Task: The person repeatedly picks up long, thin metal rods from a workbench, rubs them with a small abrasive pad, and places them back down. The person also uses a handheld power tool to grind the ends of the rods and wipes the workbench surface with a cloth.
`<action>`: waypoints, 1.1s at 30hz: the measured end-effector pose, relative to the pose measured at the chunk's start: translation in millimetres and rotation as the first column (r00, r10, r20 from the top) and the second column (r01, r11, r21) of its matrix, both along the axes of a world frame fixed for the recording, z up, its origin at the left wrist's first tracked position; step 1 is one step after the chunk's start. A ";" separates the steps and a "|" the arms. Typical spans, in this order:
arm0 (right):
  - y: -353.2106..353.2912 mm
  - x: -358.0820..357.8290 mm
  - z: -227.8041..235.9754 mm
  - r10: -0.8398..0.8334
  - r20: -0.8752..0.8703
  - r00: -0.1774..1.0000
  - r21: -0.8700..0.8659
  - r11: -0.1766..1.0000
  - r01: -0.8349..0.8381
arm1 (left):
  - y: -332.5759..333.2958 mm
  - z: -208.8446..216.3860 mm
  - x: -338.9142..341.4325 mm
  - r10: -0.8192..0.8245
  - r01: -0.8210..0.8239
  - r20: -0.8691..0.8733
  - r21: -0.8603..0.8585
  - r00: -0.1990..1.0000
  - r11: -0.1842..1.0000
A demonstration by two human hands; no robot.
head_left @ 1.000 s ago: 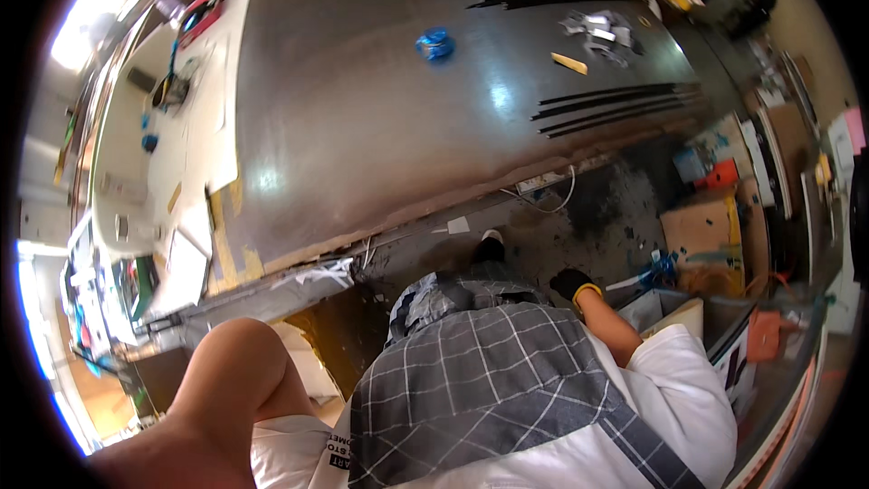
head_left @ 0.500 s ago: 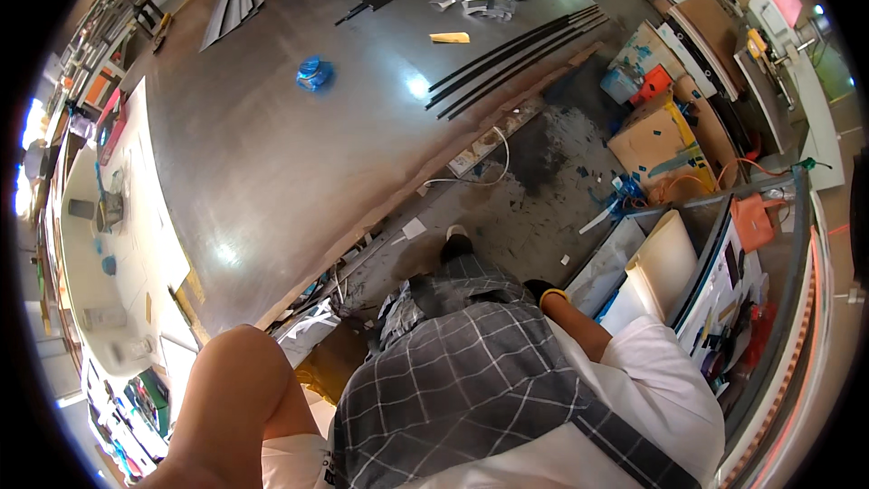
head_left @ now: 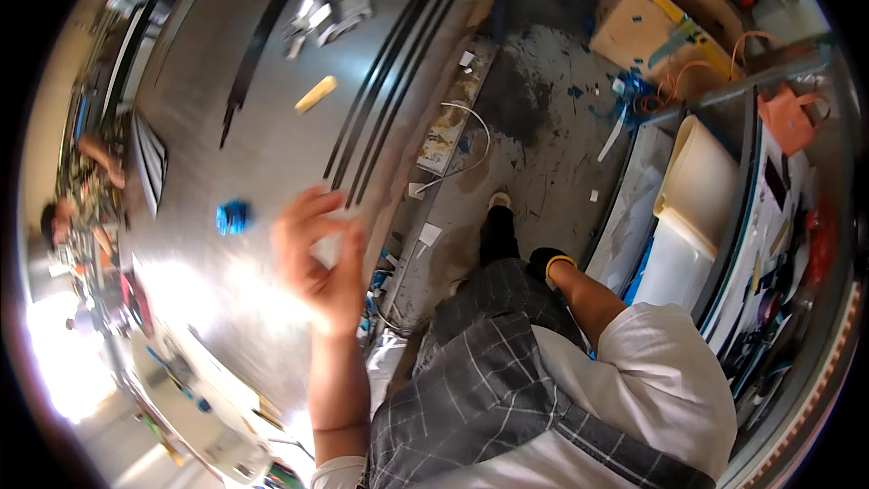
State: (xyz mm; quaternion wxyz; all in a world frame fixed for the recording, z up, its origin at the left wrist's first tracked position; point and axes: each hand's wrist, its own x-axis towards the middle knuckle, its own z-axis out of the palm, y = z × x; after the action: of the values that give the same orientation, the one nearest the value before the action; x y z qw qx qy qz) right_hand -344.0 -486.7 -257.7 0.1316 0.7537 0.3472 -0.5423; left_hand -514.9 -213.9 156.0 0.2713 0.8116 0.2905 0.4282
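My bare left hand (head_left: 321, 258) is raised over the near edge of the grey metal-topped table (head_left: 195, 149). Its fingers are bent, the thumb stands apart, and I see nothing between them; motion blurs it somewhat. Past the fingertips lie several long black strips (head_left: 398, 54), side by side. A yellow piece (head_left: 316, 94) and a crumpled blue bundle (head_left: 233, 216) rest on the tabletop. My right hand (head_left: 546, 263), in a black glove with a yellow cuff, hangs low beside my checked apron (head_left: 480, 371); its fingers are hidden.
Small silvery pieces (head_left: 330, 4) are heaped farther up the table, near a dark strip (head_left: 267, 32). Another person (head_left: 68, 217) is at the far left. To my right stands a rack with a cream roll (head_left: 697, 172); beyond it is a cardboard box (head_left: 647, 23). Scraps litter the floor (head_left: 543, 136).
My left hand, out of view before, has come up over the table edge. The whole view has swung round, and another person shows more fully at the left. My right hand stays low.
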 end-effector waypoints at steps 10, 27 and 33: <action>189.4 102.8 -29.5 -0.073 -0.195 0.978 0.160 0.981 0.105 | 94.7 -185.2 178.4 -0.213 0.482 -0.837 0.068 0.504 0.874; 563.9 29.5 -160.3 -0.698 0.236 0.676 0.912 0.399 0.095 | 109.1 -200.8 166.2 -0.154 0.471 -0.801 0.174 0.578 0.865; 545.9 23.9 -186.1 -0.336 0.085 0.938 0.610 0.762 0.217 | 94.7 -202.1 155.9 -0.102 0.345 -0.816 0.124 0.569 0.930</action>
State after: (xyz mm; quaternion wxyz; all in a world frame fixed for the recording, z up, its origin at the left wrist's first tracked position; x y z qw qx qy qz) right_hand -320.0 59.1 -443.9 -0.1593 0.8478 0.3690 -0.3460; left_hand -359.1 -119.2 -46.1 0.0519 0.9754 0.2134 0.0174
